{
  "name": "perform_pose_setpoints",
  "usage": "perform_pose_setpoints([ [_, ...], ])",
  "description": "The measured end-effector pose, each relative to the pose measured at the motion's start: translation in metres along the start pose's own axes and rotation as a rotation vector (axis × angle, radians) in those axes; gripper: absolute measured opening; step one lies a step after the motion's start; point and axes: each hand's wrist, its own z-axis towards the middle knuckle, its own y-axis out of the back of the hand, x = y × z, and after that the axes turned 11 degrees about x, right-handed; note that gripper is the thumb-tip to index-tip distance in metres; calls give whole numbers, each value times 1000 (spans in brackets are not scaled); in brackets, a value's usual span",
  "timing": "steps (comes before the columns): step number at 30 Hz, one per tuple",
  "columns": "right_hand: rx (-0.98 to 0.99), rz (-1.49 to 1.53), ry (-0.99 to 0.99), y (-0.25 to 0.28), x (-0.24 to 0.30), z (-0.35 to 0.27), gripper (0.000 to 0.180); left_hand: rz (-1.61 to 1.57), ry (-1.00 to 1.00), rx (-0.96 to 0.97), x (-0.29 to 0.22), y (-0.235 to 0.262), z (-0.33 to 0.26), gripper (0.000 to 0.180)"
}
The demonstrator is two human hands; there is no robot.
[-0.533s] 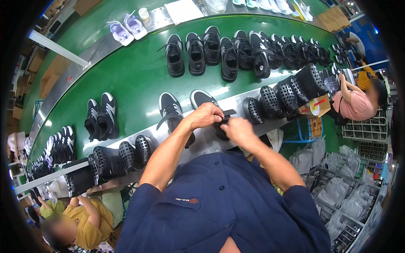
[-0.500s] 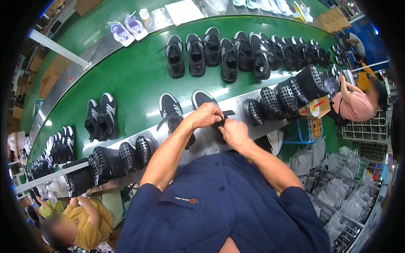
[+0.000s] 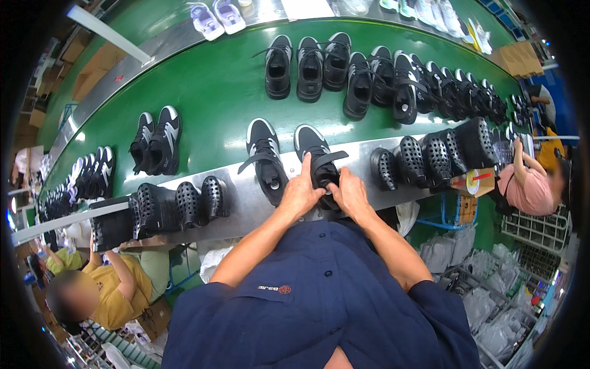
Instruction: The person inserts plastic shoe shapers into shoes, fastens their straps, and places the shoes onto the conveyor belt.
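A black sneaker [image 3: 309,140] with a light toe edge lies in front of me, its toe pointing away and a black strap sticking out to the right. My left hand [image 3: 300,192] grips its left side by the collar, index finger stretched along the upper and thumb at the opening. On the other side my right hand [image 3: 349,192] holds the collar, thumb at the opening. Just left stands a matching sneaker [image 3: 263,140], untouched, with its strap reaching out to the left.
Along the metal ledge [image 3: 243,212] stand black perforated shoe forms [image 3: 187,200] at left and more forms [image 3: 410,157] at right. Several black sneakers [image 3: 309,67] line the green belt [image 3: 212,80]. Co-workers sit at lower left [image 3: 120,280] and far right [image 3: 525,187].
Both hands have moved from the strap area down to the sneaker's collar, one on each side. The strap now lies free across the shoe. The whole view has shifted slightly.
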Motion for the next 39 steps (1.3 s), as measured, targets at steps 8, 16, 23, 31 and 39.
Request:
perform_pose_setpoints([
  [8, -100, -131, 23, -17, -6, 35, 19, -21, -53, -315, 3, -19, -10, 77],
  [16, -25, -141, 34, -3, 1, 32, 27, 614, -25, -653, 52, -5, -84, 46],
  [23, 164, -271, 9, 28, 6, 26, 54, 324, -70, -385, 26, -17, -73, 41],
  [31, 373, 331, -11, 76, 51, -40, 30, 530, 280, -1519, 103, 138, -259, 17],
  [39, 475, 400, 175, 36, 113, -36, 21, 533, 474, -1353, 226, 186, -312, 41],
])
